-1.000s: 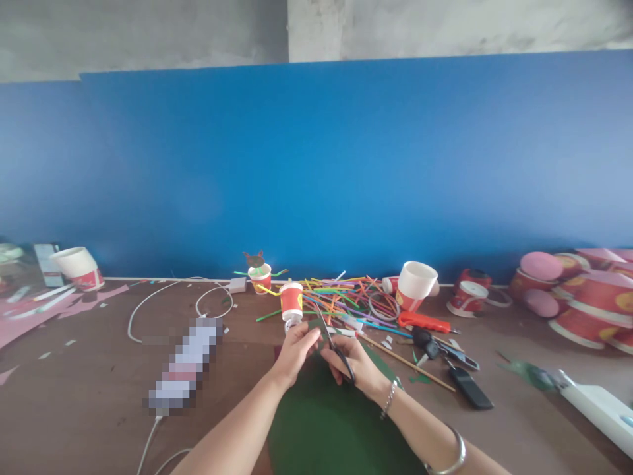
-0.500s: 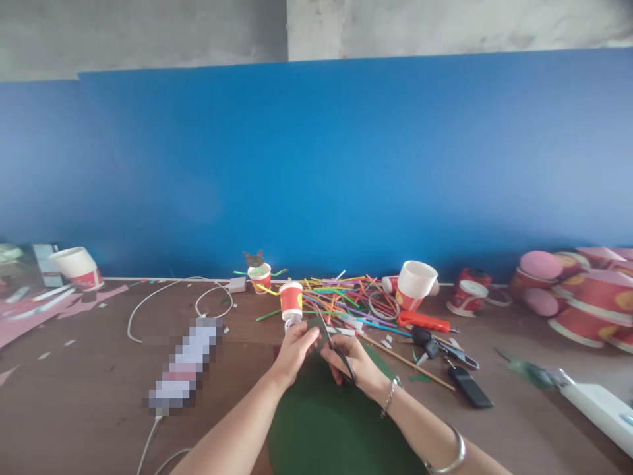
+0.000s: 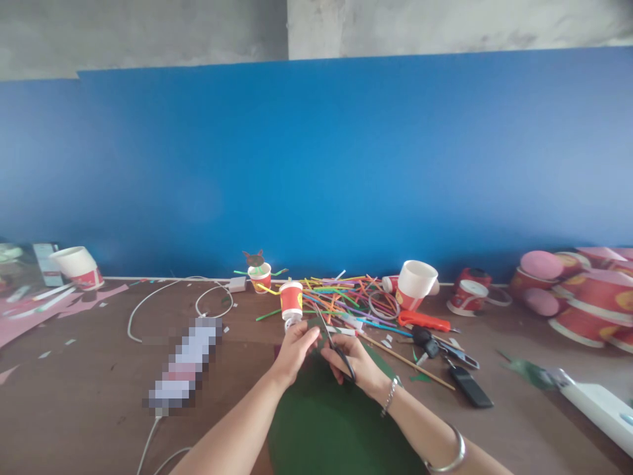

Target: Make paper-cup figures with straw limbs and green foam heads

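Sheet of dark green fills the bottom centre of the frame, spread beneath both forearms, with the brown surface showing to either side. From my remote seat I see the left hand, just below centre, pinching a small green piece between thumb and fingers. Just beside it, the right hand is closed around the scissors, fingers in the dark handles, blades angled up and leftward along the right edge of that piece. I cannot tell how far apart the blades stand, or whether the piece is joined to the sheet.

Over the past second I find almost no change: hands, scissors and piece keep their places. I take that as a steady hold in the cutting work, or a snip too small to make out from here.

Further off, right of centre, a wooden stick lies slantwise near the keys. Straight beyond the left hand stands a red cup, with loose coloured strips heaped to its right and a larger white cup past them. Behind everything on the surface I have the blue panel, then grey wall along the top.
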Demonstrator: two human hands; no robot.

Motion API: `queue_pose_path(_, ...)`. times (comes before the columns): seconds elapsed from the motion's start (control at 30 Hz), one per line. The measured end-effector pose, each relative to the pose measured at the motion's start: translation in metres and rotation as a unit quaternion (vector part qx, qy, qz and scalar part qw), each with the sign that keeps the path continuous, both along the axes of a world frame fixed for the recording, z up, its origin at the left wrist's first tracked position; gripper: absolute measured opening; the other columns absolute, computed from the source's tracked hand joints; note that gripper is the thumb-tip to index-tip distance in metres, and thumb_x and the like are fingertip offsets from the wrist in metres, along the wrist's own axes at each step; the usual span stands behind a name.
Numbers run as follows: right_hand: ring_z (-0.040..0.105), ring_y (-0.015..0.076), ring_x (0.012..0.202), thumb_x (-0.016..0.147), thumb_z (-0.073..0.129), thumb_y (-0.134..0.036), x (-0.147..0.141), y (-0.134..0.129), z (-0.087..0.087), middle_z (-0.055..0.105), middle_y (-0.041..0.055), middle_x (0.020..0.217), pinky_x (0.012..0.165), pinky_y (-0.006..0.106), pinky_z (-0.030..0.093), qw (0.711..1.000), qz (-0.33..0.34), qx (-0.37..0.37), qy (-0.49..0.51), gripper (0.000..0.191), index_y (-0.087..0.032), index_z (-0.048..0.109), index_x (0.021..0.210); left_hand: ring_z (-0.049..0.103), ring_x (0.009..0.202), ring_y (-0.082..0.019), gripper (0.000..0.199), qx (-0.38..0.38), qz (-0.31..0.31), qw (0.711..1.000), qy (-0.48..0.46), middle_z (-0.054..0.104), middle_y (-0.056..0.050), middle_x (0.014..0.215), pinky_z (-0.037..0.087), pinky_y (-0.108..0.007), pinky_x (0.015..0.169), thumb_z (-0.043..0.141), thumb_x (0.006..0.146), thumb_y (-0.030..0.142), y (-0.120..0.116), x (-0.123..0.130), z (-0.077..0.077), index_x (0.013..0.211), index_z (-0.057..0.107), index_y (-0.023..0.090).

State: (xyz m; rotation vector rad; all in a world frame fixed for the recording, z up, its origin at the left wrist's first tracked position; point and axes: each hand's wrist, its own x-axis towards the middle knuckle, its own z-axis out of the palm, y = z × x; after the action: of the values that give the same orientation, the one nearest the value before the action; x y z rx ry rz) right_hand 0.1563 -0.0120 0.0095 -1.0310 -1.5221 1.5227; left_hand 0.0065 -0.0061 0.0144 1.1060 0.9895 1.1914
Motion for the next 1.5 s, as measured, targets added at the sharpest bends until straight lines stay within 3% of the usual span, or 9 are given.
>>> queue_pose_path(0.53, 0.038, 0.0053, 0.029, 0.069, 0.069, -0.048, 0.0012, 0.0015, 0.0003, 0.046, -0.0079, 0.036, 0.031, 0.016, 0.028, 1.000, 0.010, 0.014, -0.010, 0.036, -0.017, 0.051, 0.066, 0.039, 0.050, -0.008, 0.038, -0.003, 0.022, 1.000, 0.007, 0.044, 0.005, 0.052, 0.027, -0.021, 0.049, 0.067, 0.066, 0.051, 0.0016, -0.0005, -0.0022, 0.060, 0.055, 0.016)
queue_pose_path(0.77, 0.044, 0.0072, 0.032, 0.067, 0.071, -0.046, 0.0002, -0.0003, 0.0005, 0.051, -0.0067, 0.040, 0.034, 0.018, 0.036, 1.000, 0.004, -0.005, 0.008, 0.035, -0.017, 0.052, 0.069, 0.038, 0.051, -0.008, 0.036, 0.014, 0.015, 1.000, 0.004, 0.044, 0.005, 0.053, 0.027, -0.021, 0.050, 0.066, 0.067, 0.049, 0.0018, -0.0006, -0.0020, 0.059, 0.054, 0.016)
queue_pose_path(1.5, 0.038, 0.0053, 0.030, 0.068, 0.071, -0.044, 0.0004, -0.0004, 0.0037, 0.046, -0.0082, 0.036, 0.032, 0.016, 0.031, 1.000, 0.004, 0.007, 0.000, 0.035, -0.017, 0.049, 0.065, 0.037, 0.051, -0.008, 0.037, 0.007, 0.013, 1.000, 0.005, 0.044, 0.005, 0.054, 0.025, -0.021, 0.050, 0.065, 0.068, 0.049, 0.0007, 0.0002, -0.0009, 0.060, 0.053, 0.015)
